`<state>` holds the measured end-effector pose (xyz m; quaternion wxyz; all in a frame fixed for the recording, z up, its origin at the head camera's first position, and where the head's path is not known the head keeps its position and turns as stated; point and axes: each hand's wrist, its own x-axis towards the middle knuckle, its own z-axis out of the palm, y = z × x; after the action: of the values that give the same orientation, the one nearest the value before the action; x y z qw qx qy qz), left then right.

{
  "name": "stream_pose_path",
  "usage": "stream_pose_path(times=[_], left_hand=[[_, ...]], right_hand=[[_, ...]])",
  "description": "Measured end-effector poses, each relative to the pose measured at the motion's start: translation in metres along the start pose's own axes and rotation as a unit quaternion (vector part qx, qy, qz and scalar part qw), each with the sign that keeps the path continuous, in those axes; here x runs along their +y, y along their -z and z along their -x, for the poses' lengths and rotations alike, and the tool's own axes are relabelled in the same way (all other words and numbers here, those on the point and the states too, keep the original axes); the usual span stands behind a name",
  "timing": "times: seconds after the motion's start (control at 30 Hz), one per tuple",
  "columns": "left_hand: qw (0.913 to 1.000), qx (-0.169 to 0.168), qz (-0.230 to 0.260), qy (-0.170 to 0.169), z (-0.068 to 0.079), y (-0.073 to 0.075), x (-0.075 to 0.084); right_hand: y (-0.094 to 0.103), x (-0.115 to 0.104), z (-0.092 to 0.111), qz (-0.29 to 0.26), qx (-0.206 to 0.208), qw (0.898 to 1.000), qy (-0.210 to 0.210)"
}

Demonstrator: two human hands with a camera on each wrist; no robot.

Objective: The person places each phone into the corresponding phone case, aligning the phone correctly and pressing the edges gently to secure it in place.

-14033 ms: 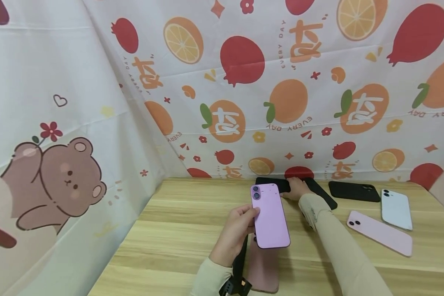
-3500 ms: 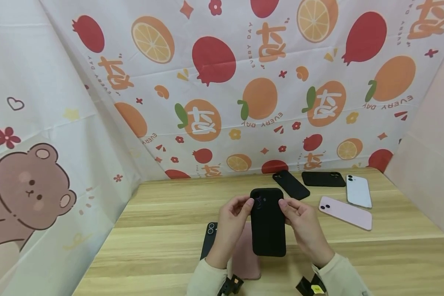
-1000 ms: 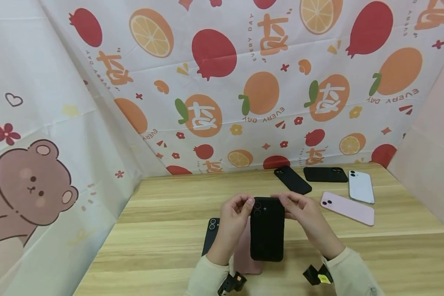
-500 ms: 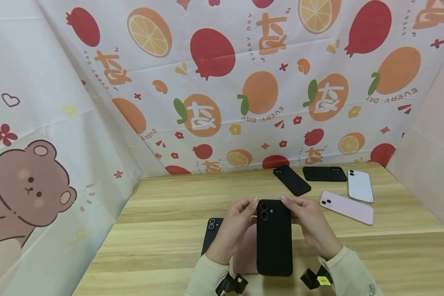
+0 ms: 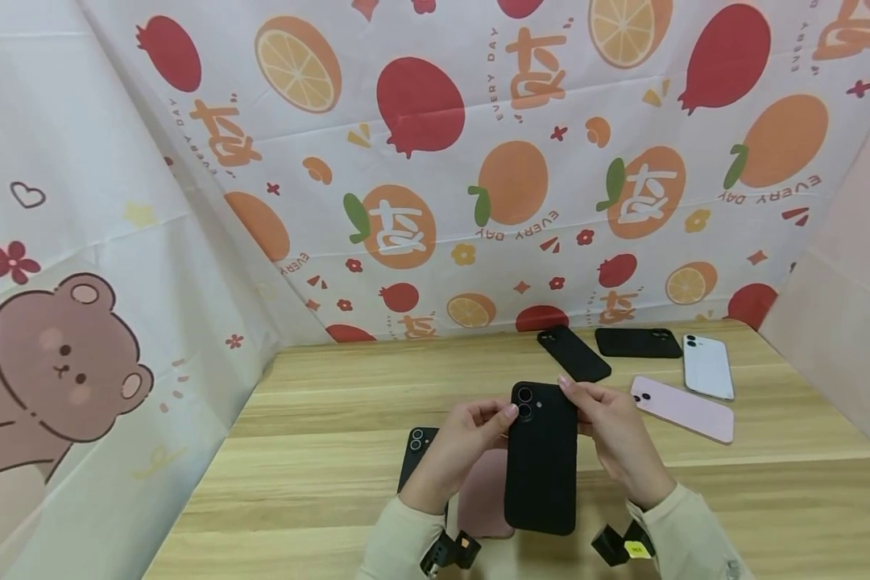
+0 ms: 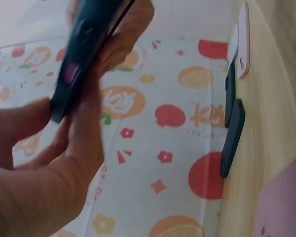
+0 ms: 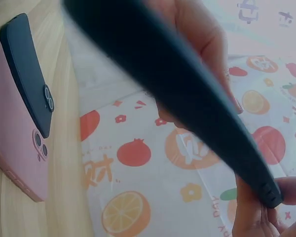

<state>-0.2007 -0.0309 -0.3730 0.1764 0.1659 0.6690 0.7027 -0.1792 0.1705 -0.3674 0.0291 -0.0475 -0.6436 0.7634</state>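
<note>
Since the preceding frame, I register the left hand (image 5: 462, 451) lower along the black phone case (image 5: 541, 475). Above the table (image 5: 312, 467), that hand pinches the case beside its lenses (image 5: 525, 395); the right hand (image 5: 612, 435) pinches the upper right corner.

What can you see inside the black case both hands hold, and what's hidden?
Probably a phone: two camera lenses show near the top of the black case; the left wrist view shows a purple patch in its edge. The rest is covered.
</note>
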Motion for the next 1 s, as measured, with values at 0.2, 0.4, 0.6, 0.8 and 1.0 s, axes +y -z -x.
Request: stream_pose_path(times=[0.2, 0.4, 0.6, 0.8, 1.0], left_hand=[[0.9983, 0.052, 0.008, -0.026, 0.0009, -0.0018, -0.0002], [0.9939, 0.099, 0.036, -0.033, -0.0003, 0.0013, 0.0014], [0.9852, 0.143, 0.081, -0.049, -0.0027, 0.0029, 0.0038], [0.9844, 0.145, 0.085, -0.05, -0.0035, 0.0016, 0.0042], [0.9939, 0.098, 0.042, -0.029, -0.0021, 0.0012, 0.0054]], right_hand=[[0.0039, -0.0012, -0.003, 0.009, -0.061, 0.998, 0.014], [0.0067, 0.0003, -0.0039, 0.023, -0.123, 0.992, 0.016], [0.0078, 0.0028, -0.0056, 0.063, -0.18, 0.982, -0.004], [0.0084, 0.0048, -0.0054, 0.064, -0.181, 0.981, -0.011], [0.0059, 0.0004, -0.0015, 0.023, -0.135, 0.99, -0.018]])
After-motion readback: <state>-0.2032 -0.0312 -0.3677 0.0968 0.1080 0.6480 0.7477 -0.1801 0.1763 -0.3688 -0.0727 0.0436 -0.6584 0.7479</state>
